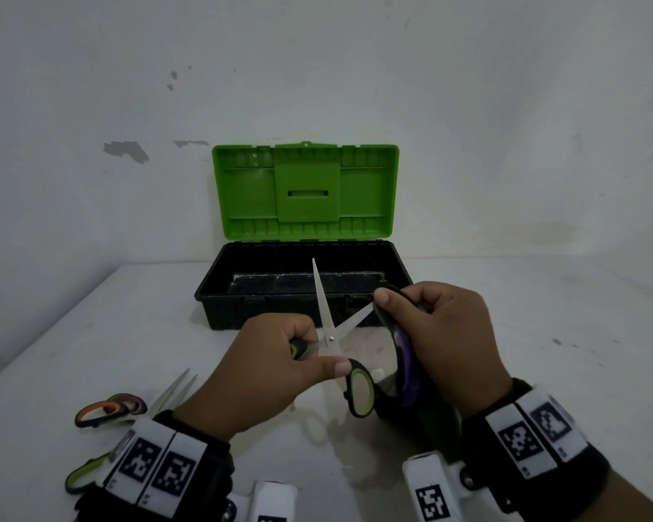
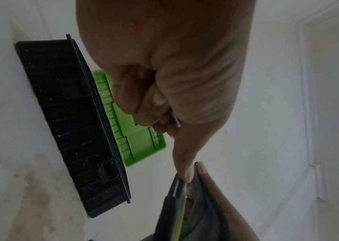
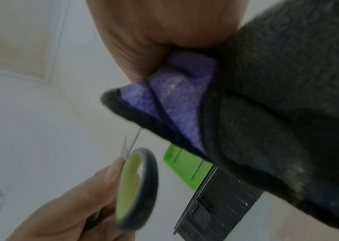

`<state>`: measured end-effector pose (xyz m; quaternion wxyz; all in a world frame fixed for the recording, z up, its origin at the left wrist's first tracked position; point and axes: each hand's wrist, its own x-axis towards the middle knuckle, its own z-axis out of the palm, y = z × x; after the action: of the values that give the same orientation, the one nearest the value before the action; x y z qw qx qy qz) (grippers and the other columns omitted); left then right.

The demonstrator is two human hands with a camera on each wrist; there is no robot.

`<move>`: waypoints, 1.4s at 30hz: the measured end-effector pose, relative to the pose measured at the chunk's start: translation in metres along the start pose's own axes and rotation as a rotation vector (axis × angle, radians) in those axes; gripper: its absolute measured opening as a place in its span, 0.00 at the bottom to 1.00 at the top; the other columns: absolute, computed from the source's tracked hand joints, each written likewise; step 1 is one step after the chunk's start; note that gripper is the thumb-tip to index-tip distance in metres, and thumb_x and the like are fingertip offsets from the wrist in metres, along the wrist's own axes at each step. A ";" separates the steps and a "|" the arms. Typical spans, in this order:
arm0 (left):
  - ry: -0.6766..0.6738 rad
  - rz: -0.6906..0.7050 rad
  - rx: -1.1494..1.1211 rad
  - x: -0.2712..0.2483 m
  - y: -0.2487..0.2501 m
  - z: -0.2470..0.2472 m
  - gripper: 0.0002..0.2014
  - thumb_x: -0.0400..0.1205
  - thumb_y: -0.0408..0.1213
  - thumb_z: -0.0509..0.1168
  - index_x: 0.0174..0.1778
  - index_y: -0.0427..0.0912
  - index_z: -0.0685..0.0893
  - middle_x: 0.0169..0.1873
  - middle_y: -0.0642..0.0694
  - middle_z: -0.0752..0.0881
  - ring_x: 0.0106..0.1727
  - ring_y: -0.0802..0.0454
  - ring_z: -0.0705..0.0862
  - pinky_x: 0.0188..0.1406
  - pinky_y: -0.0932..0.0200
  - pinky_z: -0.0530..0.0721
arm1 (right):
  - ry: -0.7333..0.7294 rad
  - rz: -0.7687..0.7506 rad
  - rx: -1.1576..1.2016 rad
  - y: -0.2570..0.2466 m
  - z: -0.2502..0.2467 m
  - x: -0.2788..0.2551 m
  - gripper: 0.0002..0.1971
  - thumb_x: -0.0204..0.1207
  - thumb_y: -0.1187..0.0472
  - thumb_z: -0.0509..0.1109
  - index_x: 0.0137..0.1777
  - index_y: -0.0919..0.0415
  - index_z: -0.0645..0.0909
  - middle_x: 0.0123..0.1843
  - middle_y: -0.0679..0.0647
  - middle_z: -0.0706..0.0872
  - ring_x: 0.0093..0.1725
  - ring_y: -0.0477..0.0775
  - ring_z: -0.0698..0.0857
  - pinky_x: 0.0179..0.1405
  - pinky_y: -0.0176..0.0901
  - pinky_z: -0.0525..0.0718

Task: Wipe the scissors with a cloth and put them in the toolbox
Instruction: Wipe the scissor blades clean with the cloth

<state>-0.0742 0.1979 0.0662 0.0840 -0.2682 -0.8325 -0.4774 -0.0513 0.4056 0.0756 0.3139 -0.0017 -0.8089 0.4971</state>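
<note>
My left hand (image 1: 279,363) grips the black-and-green scissors (image 1: 330,333) by their handles, thumb against the green-lined handle loop (image 1: 362,389). The blades stand spread apart in front of the toolbox (image 1: 219,292), one pointing up, the other to the right. My right hand (image 1: 430,333) pinches a dark grey and purple cloth (image 1: 404,359) round the tip of the right blade. In the right wrist view the cloth (image 3: 257,106) fills the right side, with the handle loop (image 3: 137,189) and blades below it. The toolbox has a black tray and an upright green lid (image 1: 305,192), and stands open.
Orange-handled scissors (image 1: 110,408) lie on the white table at the near left. A second green-handled pair (image 1: 82,478) lies partly hidden under my left wrist. The table's left edge (image 1: 53,325) runs diagonally. A white wall stands just behind the toolbox.
</note>
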 end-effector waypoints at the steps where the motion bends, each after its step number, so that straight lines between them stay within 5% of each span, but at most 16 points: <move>1: -0.005 -0.003 0.000 0.000 0.001 0.000 0.23 0.65 0.51 0.82 0.26 0.39 0.78 0.20 0.54 0.71 0.22 0.61 0.67 0.22 0.67 0.69 | -0.022 -0.012 -0.005 -0.001 0.000 -0.002 0.15 0.72 0.49 0.79 0.29 0.57 0.88 0.23 0.48 0.86 0.22 0.42 0.80 0.26 0.27 0.76; 21: 0.003 0.013 -0.032 0.005 0.000 0.012 0.23 0.65 0.51 0.82 0.27 0.38 0.78 0.20 0.53 0.72 0.23 0.61 0.68 0.22 0.68 0.69 | -0.011 -0.034 -0.046 0.003 -0.001 -0.005 0.13 0.72 0.48 0.79 0.32 0.55 0.89 0.26 0.48 0.88 0.28 0.46 0.85 0.30 0.37 0.83; 36: 0.029 -0.072 -0.030 0.003 0.002 0.010 0.23 0.67 0.48 0.81 0.24 0.41 0.73 0.19 0.55 0.67 0.21 0.60 0.65 0.21 0.70 0.67 | 0.163 0.055 0.021 0.015 -0.021 0.018 0.18 0.72 0.48 0.79 0.26 0.57 0.85 0.19 0.50 0.82 0.20 0.43 0.75 0.25 0.39 0.76; 42: 0.164 -0.015 0.198 0.004 0.016 0.015 0.22 0.68 0.50 0.80 0.24 0.48 0.73 0.21 0.54 0.74 0.26 0.60 0.74 0.28 0.72 0.73 | -0.025 0.011 0.003 -0.010 0.000 -0.003 0.16 0.73 0.47 0.78 0.29 0.57 0.87 0.24 0.52 0.86 0.22 0.43 0.79 0.25 0.34 0.78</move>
<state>-0.0674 0.2183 0.0713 0.1744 -0.2127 -0.8677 -0.4141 -0.0464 0.3997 0.0819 0.3012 0.0007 -0.8121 0.4999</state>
